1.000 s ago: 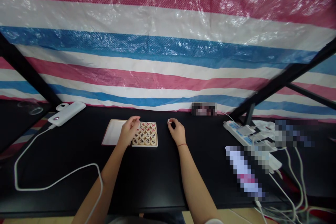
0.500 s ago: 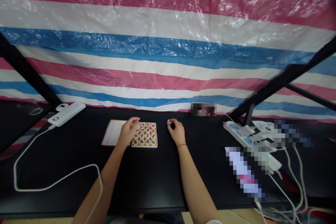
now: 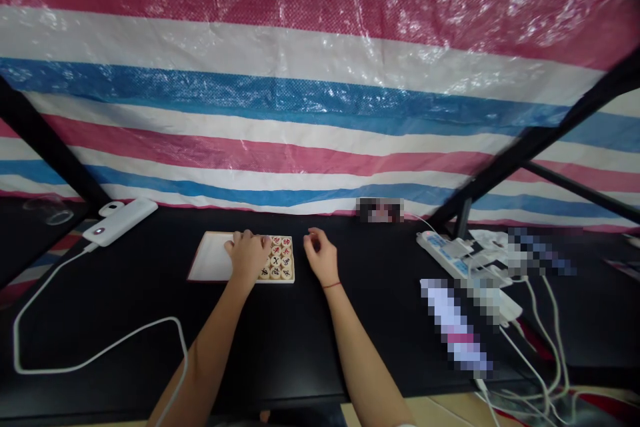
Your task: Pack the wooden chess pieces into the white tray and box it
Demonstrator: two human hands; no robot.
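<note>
A shallow white box (image 3: 293,273) holds rows of round xiangqi pieces (image 3: 275,261) with red and black characters. My left hand (image 3: 249,255) reaches over the box's left side, fingers bent and apart, covering some of the pieces. Beneath and beyond its fingers lies an open lid or white sheet with a brown edge (image 3: 210,260), joining the box on the left. Just right of the box, my right hand (image 3: 323,259) is pinched at thumb and forefinger. The xiangqi piece seen there a moment earlier is mostly hidden by the fingers.
A white power bank (image 3: 120,221) with a cable lies at the left. To the right are a power strip (image 3: 465,273) with plugs and cables, and a blurred-out phone-like item (image 3: 455,327). Another blurred item (image 3: 380,210) sits against the striped sheet (image 3: 300,153) behind.
My left hand has moved right over the box and now covers more pieces. My right hand has turned so the piece in its pinch barely shows. The whole view has shifted slightly.
</note>
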